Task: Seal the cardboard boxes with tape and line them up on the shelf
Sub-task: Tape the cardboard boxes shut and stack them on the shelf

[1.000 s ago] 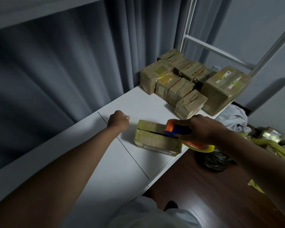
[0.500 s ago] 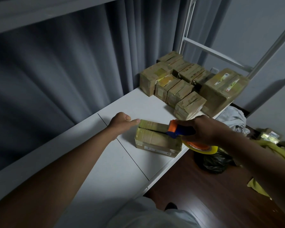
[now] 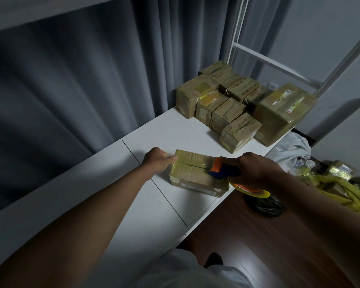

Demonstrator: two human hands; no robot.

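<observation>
The cardboard box [image 3: 197, 173] is a flat rectangular carton of matte brown board, its faces partly wrapped in glossy, wrinkled clear tape. It lies on the smooth white shelf [image 3: 116, 194], near the front edge. Its long axis runs from the left hand [image 3: 157, 161] toward the right hand [image 3: 256, 169], angled slightly toward the viewer on the right. The centre seam between its top flaps follows the same axis.

Left hand: fingers curled loosely, thumb extended and pressed against the box's left end, at the upper corner. The thumb tip touches the taped edge; the other fingers rest on the shelf just beside the box.

Right hand: fingers clenched around the handle of the tape dispenser [image 3: 220, 170], a hard plastic tool with an orange head and blue body. Its head rests on the seam at the box's right part, just ahead of the knuckles. The yellow tape roll [image 3: 252, 190], orange at the core, hangs below the palm, past the shelf edge.

Beyond the fingertips, well apart, taped boxes [image 3: 222, 104] stand packed together at the shelf's far end.
</observation>
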